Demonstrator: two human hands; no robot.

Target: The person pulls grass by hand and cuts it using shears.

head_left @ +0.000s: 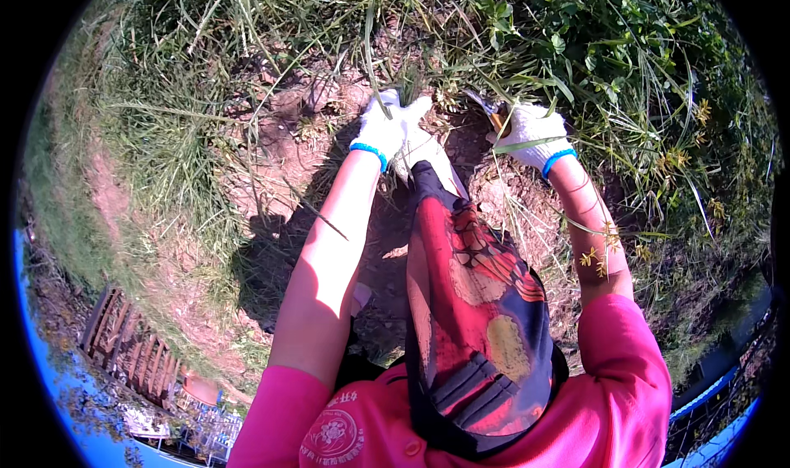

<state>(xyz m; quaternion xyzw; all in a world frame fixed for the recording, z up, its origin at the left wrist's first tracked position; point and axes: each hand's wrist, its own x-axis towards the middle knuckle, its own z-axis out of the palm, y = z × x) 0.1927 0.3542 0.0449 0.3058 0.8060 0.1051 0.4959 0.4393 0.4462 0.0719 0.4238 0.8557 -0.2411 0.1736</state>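
My left hand (386,125), in a white knit glove with a blue cuff, is low over the soil with its fingers around a small tuft of grass (410,84). To its right, my right hand (536,136) wears a matching glove. It grips a hand tool (497,121) with an orange-brown handle and a narrow metal blade pointing up and left; grass hides part of the blade, so its exact kind is unclear. Between my arms is a red and dark printed cloth (475,320), probably over my leg. A white thing, perhaps a shoe (432,156), shows beyond it.
Tall grass (191,97) grows ahead and to the left. Denser leafy weeds (592,48) stand on the right, some stems crossing my right forearm. Reddish bare soil (281,159) lies around my hands. A slatted wooden structure (126,344) is at the lower left.
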